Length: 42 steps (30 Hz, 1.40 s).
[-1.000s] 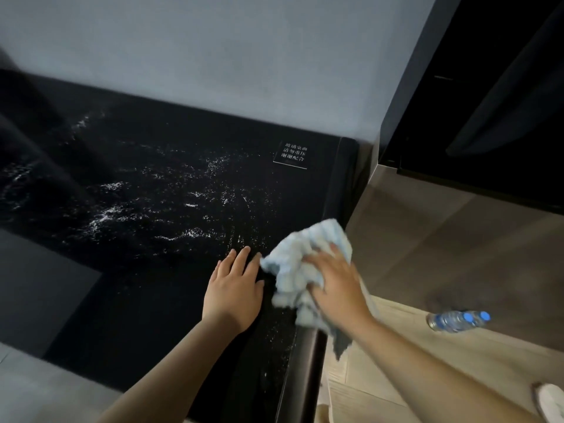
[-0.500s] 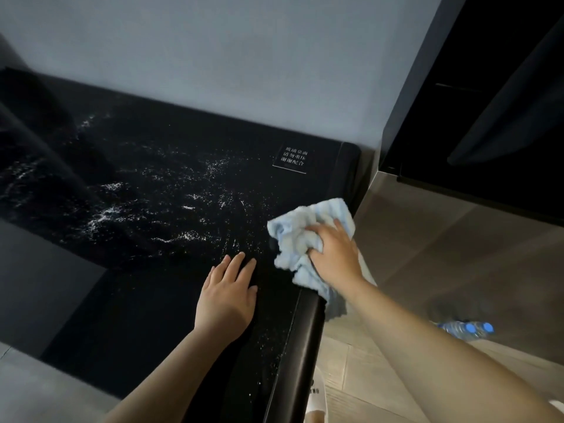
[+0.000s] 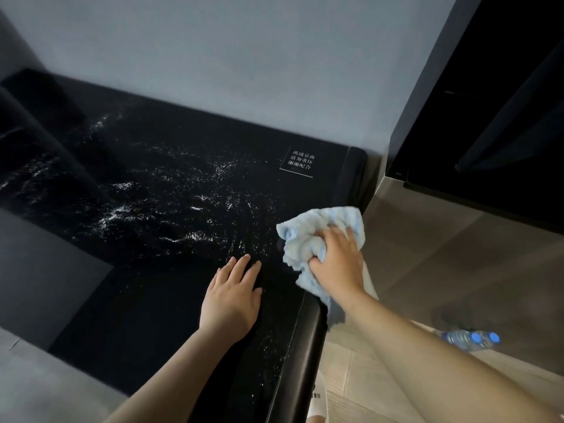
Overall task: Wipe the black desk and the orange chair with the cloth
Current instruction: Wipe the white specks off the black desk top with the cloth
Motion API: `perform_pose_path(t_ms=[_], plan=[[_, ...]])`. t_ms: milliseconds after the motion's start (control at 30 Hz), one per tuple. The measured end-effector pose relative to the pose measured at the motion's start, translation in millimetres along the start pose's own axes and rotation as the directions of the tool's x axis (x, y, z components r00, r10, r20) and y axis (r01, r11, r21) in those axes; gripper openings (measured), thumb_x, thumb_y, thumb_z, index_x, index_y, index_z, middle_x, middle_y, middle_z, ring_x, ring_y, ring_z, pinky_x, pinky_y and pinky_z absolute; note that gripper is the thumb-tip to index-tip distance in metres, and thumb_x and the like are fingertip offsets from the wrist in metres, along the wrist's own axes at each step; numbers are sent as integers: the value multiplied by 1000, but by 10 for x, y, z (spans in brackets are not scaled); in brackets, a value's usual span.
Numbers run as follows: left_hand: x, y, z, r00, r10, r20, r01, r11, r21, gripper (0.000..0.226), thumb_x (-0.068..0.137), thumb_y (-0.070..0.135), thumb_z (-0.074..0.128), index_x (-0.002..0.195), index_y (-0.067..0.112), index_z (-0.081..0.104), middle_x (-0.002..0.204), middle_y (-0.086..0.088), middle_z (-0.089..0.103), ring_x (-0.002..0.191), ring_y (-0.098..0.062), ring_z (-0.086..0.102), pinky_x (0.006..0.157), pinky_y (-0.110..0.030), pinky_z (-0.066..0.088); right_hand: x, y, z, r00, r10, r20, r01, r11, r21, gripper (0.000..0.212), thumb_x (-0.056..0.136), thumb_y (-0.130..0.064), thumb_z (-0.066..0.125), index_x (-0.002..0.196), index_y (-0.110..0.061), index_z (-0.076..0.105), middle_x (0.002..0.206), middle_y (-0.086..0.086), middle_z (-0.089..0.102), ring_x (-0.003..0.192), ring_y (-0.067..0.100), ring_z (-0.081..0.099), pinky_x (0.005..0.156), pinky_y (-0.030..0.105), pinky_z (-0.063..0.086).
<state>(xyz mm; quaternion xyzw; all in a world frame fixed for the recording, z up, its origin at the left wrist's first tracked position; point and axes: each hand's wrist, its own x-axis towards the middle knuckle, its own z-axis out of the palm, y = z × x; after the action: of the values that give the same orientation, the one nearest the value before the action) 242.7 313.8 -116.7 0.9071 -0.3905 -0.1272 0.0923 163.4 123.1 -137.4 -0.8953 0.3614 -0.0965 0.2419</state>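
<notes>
Head view: the right hand (image 3: 335, 264) grips a bunched blue cloth (image 3: 308, 236) and presses it on the black desk (image 3: 171, 300) near its right edge, partly over the rim. Beside it, the left hand (image 3: 233, 296) lies flat on the desk, fingers straight, holding nothing. White streaks and specks cover much of the desk to the left of the cloth, so I judge the desk wipe far from finished. No orange chair shows, so that part is likely not begun. A sign (image 3: 297, 162) sits near the desk's far corner, and 1 bottle (image 3: 471, 340) lies on the floor.
</notes>
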Motion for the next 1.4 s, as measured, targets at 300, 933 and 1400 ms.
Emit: perform_pose_path(t_ms=[300,933,1400], plan=[[27,7,-67,1000,-13,7,13,1000,-15,51,82,30,69,131,20,56,139,-1,51,127,-29,48,102,-41,41,4,-14,-50,997,77,8,-77,992,103,35,75,-39,50,108,-28,54,126,-6,45,126,24,38,95,39,43],[913,339,-247,991,78,105,-83,996,46,65,96,44,39,151,27,9,159,5,-1,146,-18,-11,118,-40,1,163,-30,-184,990,134,38,-137,986,92,43,85,-26,60,125,-23,45,145,-2,23,134,29,21,93,35,36],[1843,480,-268,990,69,125,-81,992,96,71,92,57,38,151,27,11,159,4,5,147,-20,-3,118,-41,2,1946,193,-347,949,313,-44,-314,949,-19,48,88,-26,57,132,-21,37,145,6,27,127,36,35,96,48,40]])
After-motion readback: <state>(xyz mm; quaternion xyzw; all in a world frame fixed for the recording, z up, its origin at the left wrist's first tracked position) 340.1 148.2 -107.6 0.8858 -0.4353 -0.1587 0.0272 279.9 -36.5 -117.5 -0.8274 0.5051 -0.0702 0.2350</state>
